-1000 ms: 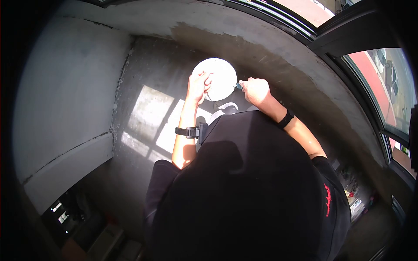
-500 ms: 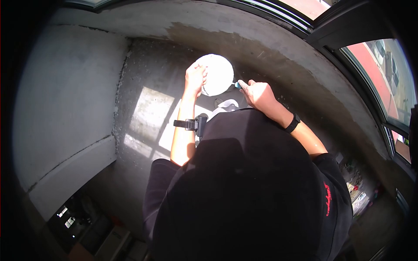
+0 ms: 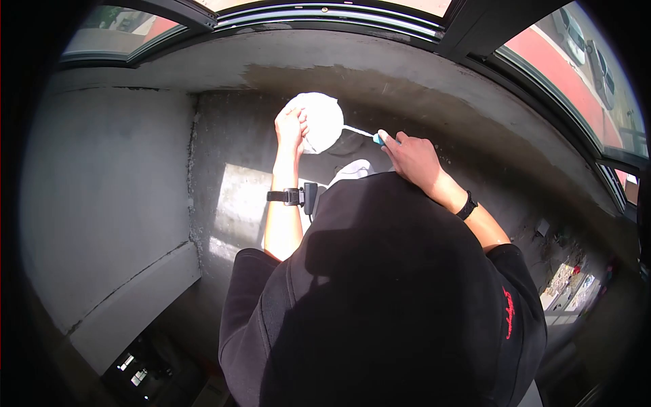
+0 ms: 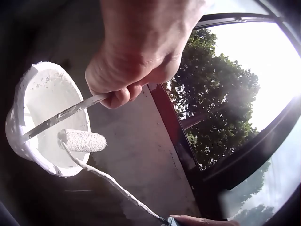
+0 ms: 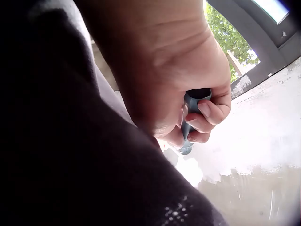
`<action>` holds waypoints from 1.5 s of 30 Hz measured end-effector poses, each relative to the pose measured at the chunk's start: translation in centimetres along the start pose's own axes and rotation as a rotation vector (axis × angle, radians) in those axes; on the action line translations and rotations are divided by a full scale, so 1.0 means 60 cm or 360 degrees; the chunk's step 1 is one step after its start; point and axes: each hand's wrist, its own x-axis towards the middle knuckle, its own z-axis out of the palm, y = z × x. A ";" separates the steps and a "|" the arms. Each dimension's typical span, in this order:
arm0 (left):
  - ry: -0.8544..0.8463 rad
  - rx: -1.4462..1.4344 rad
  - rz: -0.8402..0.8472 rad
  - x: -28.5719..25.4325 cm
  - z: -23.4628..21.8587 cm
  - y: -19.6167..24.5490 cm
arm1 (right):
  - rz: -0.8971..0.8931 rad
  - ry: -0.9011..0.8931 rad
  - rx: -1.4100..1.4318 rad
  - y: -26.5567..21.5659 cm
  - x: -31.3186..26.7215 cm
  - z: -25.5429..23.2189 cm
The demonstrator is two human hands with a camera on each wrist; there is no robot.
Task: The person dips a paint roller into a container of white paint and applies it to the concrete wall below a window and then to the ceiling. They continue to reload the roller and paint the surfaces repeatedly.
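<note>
My left hand [image 3: 291,130] grips the bail handle [image 4: 63,114] of a white, paint-coated bucket [image 3: 324,121], which hangs below the fist. In the right hand [image 3: 415,161] is a paint roller, its blue handle [image 5: 190,120] wrapped by the fingers. From that handle a white-coated rod [image 4: 115,183] runs to the roller sleeve [image 4: 84,141]. The sleeve, covered in white paint, overlaps the bucket's near rim in the left wrist view. Glare washes out the bucket's inside in the head view.
A bare plaster wall [image 3: 122,183] stands on the left. Beyond the bucket, a low wall [image 3: 393,88] with a damp-looking patch runs under the dark window frame [image 3: 325,28]. Sunlight patches the floor [image 3: 237,193]. Scattered debris [image 3: 569,281] lies at the right.
The bucket and left hand have shifted left in the head view. My right hand has drawn away from the bucket, so more of the roller's rod shows. The view has tilted up toward the window.
</note>
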 end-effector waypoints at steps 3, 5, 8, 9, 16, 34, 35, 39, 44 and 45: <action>-0.0081 0.0028 0.0025 -0.026 0.010 0.016 | 0.0078 -0.0051 -0.0069 -0.012 -0.020 -0.017; -0.0053 0.0043 0.0048 -0.038 0.019 0.026 | 0.0140 0.0034 -0.0065 -0.022 -0.033 -0.033; -0.0179 -0.0041 0.0103 -0.041 0.020 0.035 | 0.0247 0.0005 -0.0010 -0.026 -0.042 -0.050; -0.0196 -0.0039 0.0105 -0.043 0.026 0.035 | 0.0260 0.0013 -0.0017 -0.023 -0.047 -0.056; -0.0204 0.0104 0.0068 -0.059 0.074 0.036 | 0.0691 0.0107 0.0488 -0.008 -0.112 -0.095; -0.1048 0.0295 -0.0295 0.006 -0.013 0.024 | 0.2358 0.0873 0.1801 -0.044 -0.179 0.073; -0.1052 0.0352 -0.0311 0.008 -0.026 0.033 | 0.2380 0.0898 0.1783 -0.050 -0.171 0.091; -0.1148 0.0420 -0.0309 -0.022 -0.020 0.024 | 0.2401 0.1458 0.2412 -0.028 -0.194 0.120; -0.1054 0.0504 -0.0332 -0.024 -0.054 0.029 | 0.2248 0.2140 0.2403 -0.017 -0.148 0.119; -0.1032 0.0497 -0.0313 -0.061 -0.023 0.017 | 0.2181 0.2272 0.2423 0.017 -0.185 0.099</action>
